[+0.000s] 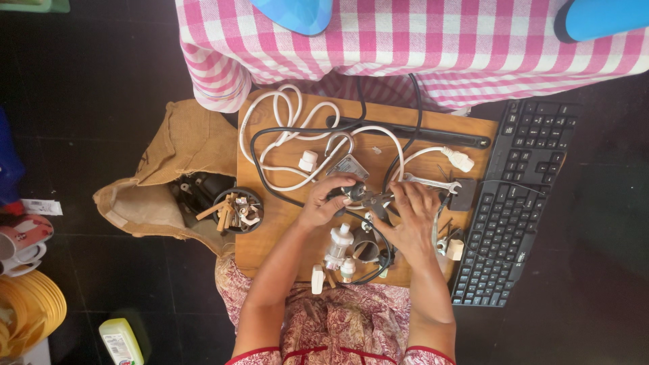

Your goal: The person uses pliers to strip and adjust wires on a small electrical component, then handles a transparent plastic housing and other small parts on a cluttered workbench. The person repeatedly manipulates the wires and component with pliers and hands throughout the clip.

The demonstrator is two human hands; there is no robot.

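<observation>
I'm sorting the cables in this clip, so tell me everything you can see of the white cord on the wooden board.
The white cord is thick, smooth and looks rubber- or plastic-sheathed. It lies in loose, overlapping loops on the far left part of the wooden board, crossed by a thinner black cable. One run arcs right and ends in a white plug near the keyboard. Neither hand appears to hold it; the left hand lies just below its loops.
</observation>
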